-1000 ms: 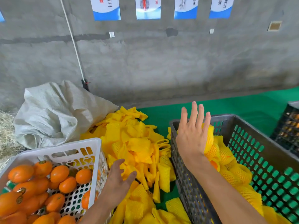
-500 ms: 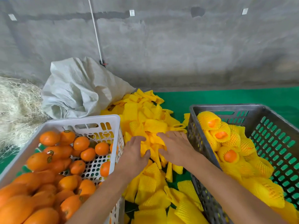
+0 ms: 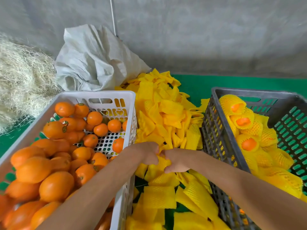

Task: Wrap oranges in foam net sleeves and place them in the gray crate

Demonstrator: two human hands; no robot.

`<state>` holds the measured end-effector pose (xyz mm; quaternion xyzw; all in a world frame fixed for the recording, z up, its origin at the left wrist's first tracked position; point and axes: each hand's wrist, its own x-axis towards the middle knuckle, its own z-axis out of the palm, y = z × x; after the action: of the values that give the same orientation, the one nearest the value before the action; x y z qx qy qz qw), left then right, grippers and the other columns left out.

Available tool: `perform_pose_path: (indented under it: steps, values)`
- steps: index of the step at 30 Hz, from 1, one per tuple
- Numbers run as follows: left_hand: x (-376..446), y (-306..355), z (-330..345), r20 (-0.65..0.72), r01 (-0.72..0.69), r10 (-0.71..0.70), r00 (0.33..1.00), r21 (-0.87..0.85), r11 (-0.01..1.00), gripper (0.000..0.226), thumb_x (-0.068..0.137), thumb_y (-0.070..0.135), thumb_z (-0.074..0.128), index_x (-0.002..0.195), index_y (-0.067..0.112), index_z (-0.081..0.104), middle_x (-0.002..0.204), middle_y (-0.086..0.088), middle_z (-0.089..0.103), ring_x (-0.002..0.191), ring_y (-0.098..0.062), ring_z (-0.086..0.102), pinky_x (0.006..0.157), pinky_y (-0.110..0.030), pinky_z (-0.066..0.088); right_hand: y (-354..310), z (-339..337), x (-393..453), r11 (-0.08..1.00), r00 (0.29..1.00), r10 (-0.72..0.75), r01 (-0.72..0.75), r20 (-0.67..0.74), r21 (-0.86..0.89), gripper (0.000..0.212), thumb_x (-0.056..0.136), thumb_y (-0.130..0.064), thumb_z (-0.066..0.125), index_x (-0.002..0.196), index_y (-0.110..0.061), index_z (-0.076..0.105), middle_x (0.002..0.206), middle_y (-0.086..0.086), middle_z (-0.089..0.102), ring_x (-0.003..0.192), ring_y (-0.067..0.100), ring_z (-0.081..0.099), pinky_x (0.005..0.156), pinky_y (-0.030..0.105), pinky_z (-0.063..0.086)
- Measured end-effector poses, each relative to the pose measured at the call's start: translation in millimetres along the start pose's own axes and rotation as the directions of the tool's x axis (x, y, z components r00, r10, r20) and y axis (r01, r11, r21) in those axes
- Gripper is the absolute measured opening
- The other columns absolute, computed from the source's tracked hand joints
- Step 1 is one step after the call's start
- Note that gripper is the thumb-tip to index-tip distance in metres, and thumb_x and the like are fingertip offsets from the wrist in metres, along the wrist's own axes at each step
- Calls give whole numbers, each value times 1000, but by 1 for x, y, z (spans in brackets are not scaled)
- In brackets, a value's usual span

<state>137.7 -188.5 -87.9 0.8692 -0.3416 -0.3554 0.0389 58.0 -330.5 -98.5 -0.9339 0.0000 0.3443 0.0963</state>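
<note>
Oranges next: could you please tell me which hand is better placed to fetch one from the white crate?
Left, probably. The left hand reaches over the white crate, with oranges beside its forearm. The right hand is nearer the gray crate. Both grip a sleeve.

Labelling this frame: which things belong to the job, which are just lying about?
Job:
left hand and right hand, both gripping one foam sleeve
sleeve pile
bare oranges in white crate
gray crate with wrapped oranges

Lying about:
white sack
straw
</note>
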Motion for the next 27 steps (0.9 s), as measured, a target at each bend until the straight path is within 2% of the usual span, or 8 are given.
perform_pose_path:
  steps: [4, 7, 9, 12, 15, 20, 24, 27]
  values:
    - [1, -2, 4, 28, 16, -17, 999, 26, 1000, 54, 101, 26, 61, 149, 9, 42, 146, -14, 50, 130, -31, 52, 106, -41, 48, -13, 18, 16, 989, 991, 96, -84, -90, 124, 51, 101, -23, 59, 148, -13, 42, 133, 12, 59, 113, 29, 62, 82, 34, 53]
    - [0, -3, 4, 1, 26, -26, 1000, 14, 1000, 53, 101, 28, 60, 148, 9, 43, 145, -13, 51, 129, -30, 52, 99, -36, 47, -21, 25, 25, 974, 960, 180, -144, -214, 172, 11, 96, -17, 62, 107, -12, 62, 106, 8, 64, 103, 29, 66, 68, 31, 46]
    - [-3, -3, 1, -69, 55, -55, 996, -5, 998, 50, 104, 29, 56, 147, 8, 43, 146, -14, 50, 130, -30, 52, 92, -34, 45, -25, 21, 27, 964, 937, 216, -159, -275, 215, 17, 94, -20, 63, 80, -18, 54, 86, 3, 57, 100, 29, 67, 67, 32, 44]
    - [-2, 3, -6, -310, 49, -110, 944, -199, 979, 33, 107, 35, 48, 120, 5, 53, 118, -18, 61, 105, -35, 69, 75, -35, 54, -28, -8, 15, 937, 891, 289, -187, -352, 295, 22, 94, -38, 63, 92, -17, 56, 101, 7, 62, 103, 30, 64, 71, 33, 43]
    - [-2, 11, -18, -541, -177, -224, 811, -591, 787, 48, 105, 52, 47, 92, 6, 54, 90, -14, 63, 77, -33, 75, 50, -31, 55, -22, -43, -4, 920, 694, 318, -61, -646, 387, 22, 95, -36, 61, 99, -15, 53, 103, 7, 66, 93, 30, 64, 64, 34, 41]
    - [-2, 11, -25, -690, -579, -318, 651, -721, 380, 28, 104, 37, 58, 101, 9, 57, 98, -10, 68, 88, -21, 75, 70, -52, 65, -20, -57, -15, 739, 594, 269, 377, -758, 558, 24, 94, -44, 67, 108, -24, 63, 101, -15, 68, 91, -5, 65, 65, 12, 51]
    - [1, 7, -25, -724, -627, -302, 620, -689, 364, 17, 105, 20, 59, 119, 11, 60, 101, -12, 74, 92, -23, 76, 79, -47, 65, -9, -63, -13, 619, 608, 329, 439, -723, 651, 46, 85, -55, 74, 116, -22, 70, 107, -12, 72, 100, 0, 67, 85, 23, 56]
    - [-3, 8, -24, -764, -629, -245, 596, -634, 450, 24, 100, 17, 67, 123, 14, 62, 97, -5, 71, 92, -22, 73, 79, -46, 64, -6, -64, -12, 649, 605, 324, 418, -728, 636, 28, 92, -46, 71, 111, -26, 75, 97, -15, 74, 88, 0, 67, 77, 23, 55]
